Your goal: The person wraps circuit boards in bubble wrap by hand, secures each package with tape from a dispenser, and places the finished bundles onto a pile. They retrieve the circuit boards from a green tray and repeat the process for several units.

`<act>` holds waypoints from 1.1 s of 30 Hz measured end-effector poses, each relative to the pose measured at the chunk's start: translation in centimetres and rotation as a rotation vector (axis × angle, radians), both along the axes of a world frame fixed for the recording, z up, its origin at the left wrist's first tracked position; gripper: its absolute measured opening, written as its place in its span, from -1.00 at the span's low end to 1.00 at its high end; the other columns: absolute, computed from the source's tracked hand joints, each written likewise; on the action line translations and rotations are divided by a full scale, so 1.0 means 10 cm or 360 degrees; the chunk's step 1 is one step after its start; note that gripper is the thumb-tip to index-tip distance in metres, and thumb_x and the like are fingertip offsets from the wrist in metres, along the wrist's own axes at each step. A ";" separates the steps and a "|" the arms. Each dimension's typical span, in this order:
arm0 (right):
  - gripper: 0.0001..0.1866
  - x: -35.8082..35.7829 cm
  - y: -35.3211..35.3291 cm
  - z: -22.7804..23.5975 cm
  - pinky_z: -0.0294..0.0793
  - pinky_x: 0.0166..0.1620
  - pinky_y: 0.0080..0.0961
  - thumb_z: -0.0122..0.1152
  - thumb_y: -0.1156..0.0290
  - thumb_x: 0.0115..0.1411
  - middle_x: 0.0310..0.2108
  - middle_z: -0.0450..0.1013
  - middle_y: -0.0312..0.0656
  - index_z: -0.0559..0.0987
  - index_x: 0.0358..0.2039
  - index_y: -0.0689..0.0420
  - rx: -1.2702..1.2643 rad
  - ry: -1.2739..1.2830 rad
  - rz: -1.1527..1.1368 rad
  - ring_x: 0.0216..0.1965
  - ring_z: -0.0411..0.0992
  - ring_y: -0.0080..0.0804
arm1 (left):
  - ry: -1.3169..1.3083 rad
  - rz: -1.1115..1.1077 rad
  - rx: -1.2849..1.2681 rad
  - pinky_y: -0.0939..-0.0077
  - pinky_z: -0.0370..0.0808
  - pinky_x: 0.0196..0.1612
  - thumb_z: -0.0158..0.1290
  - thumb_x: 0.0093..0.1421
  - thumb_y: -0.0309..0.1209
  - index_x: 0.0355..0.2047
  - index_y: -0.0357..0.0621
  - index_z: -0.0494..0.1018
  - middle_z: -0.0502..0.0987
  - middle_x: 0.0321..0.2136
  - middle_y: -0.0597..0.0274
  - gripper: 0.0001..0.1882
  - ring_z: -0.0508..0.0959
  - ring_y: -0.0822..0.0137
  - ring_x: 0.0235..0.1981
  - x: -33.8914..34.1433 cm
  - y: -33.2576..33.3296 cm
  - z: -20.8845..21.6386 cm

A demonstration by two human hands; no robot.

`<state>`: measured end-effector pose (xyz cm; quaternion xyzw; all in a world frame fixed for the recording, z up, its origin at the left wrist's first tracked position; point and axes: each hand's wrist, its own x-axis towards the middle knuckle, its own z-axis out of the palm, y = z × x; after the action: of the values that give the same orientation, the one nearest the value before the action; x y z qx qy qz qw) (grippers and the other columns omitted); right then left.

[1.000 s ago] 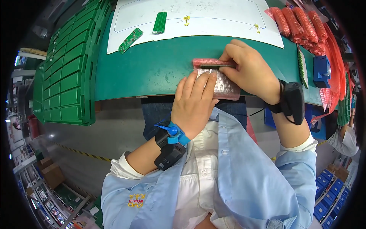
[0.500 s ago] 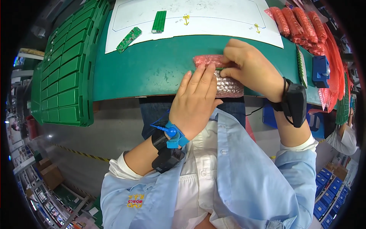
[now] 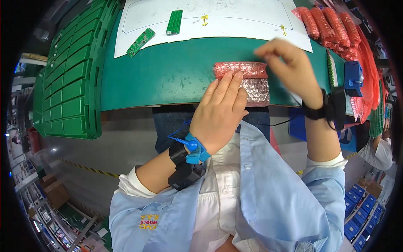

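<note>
where left hand (image 3: 220, 113) rests, bubblewrap (image 3: 255, 85) lies beneath.

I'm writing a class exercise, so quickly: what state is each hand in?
Left hand: open, fingers extended, laid flat on the pink bubble wrap.
Right hand: partly open, fingers loosely curled and blurred; no held object shows.

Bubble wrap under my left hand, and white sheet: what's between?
In the head view, green tabletop separates bubble wrap and white sheet; the right hand partly overlaps that stretch.
</note>
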<state>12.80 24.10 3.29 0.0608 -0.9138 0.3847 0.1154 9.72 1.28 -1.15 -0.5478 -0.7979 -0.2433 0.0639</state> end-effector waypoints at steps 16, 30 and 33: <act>-0.53 -1.73 -0.39 -0.34 0.43 0.08 -0.29 0.18 0.46 0.16 0.13 0.40 -0.07 0.47 0.13 0.07 0.0879 0.0798 0.0294 0.05 0.42 -0.10 | 0.0039 0.0067 -0.0001 0.11 0.27 0.25 0.23 0.02 -0.28 -0.03 -0.21 0.42 0.34 0.20 -0.01 -0.49 0.31 0.07 0.25 0.05 0.00 0.03; -0.78 -0.97 -0.32 0.26 0.41 -0.35 -0.53 0.28 0.36 0.17 -0.53 0.49 -0.23 0.60 -0.27 0.25 0.0122 -0.0274 0.0138 -0.47 0.42 -0.53 | 0.0045 0.0077 -0.0009 0.12 0.25 0.25 0.19 0.05 -0.26 0.00 -0.21 0.41 0.34 0.20 0.03 -0.48 0.29 0.12 0.26 0.03 -0.03 -0.01; -0.82 -0.39 -0.30 0.29 0.41 -0.34 -0.55 0.28 0.42 0.17 -0.50 0.47 -0.26 0.59 -0.27 0.26 -0.0134 -0.0441 0.0012 -0.44 0.40 -0.59 | 0.0054 0.0068 -0.0023 0.11 0.24 0.26 0.19 0.06 -0.27 0.00 -0.21 0.41 0.34 0.20 0.03 -0.49 0.29 0.12 0.26 0.03 -0.04 -0.01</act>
<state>8.91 21.12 6.17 0.0056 -0.9038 0.4278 -0.0108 10.03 0.89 -1.24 -0.5351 -0.8100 -0.2267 0.0787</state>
